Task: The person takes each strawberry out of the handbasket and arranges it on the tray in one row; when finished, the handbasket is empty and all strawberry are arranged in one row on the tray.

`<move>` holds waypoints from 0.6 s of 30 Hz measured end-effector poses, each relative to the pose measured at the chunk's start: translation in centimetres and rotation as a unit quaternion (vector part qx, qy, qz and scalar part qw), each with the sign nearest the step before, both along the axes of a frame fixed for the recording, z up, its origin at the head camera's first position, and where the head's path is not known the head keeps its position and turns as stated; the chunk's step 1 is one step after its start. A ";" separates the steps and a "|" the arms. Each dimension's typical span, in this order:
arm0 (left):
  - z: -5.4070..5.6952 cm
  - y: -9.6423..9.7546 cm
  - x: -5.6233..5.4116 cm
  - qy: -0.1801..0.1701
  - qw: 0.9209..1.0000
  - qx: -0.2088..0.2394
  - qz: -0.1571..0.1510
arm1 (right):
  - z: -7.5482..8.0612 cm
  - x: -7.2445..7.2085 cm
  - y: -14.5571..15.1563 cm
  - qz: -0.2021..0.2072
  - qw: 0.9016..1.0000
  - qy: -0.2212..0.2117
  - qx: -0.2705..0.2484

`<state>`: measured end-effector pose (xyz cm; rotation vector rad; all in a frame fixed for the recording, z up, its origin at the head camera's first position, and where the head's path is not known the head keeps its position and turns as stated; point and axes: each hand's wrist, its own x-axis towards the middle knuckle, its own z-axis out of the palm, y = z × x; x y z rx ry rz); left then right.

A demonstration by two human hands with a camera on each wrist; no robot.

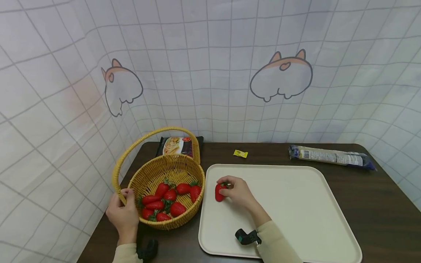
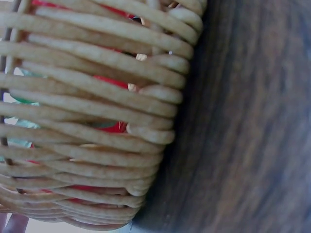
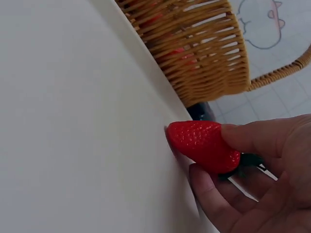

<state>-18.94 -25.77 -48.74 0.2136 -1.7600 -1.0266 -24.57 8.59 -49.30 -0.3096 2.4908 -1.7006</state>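
A yellow wicker basket (image 1: 197, 204) with a tall handle holds several red strawberries (image 1: 177, 209) with green leaves. My left hand (image 1: 124, 215) grips the lower end of the basket's handle on its left side. In the left wrist view only the woven basket wall (image 2: 97, 107) fills the picture, with bits of red behind it. Over the left part of a cream tray (image 1: 279, 204), my right hand (image 1: 238, 191) pinches a single strawberry (image 3: 204, 145) between thumb and fingers. That strawberry's tip is at the tray's surface, its leaves toward the palm.
Behind the basket lies a dark food packet (image 1: 177, 146) with a noodle picture. A small yellow wrapped sweet (image 1: 240, 153) lies beyond the tray. At the back right rests a long packaged item (image 1: 330, 156). A grid-patterned curtain (image 1: 210, 73) surrounds the dark wooden table (image 1: 388, 197).
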 end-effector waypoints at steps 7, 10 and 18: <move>1.6 1.3 0.6 0.017 1.000 0.002 -0.012 | 0.0 0.4 -0.9 -0.016 0.998 0.033 0.054; 2.7 2.0 1.1 0.016 1.000 0.006 -0.013 | -0.1 0.6 -1.1 -0.027 0.995 0.048 0.080; 3.3 2.5 1.5 0.004 1.000 0.021 -0.014 | -0.4 0.7 -1.6 -0.031 0.990 0.095 0.100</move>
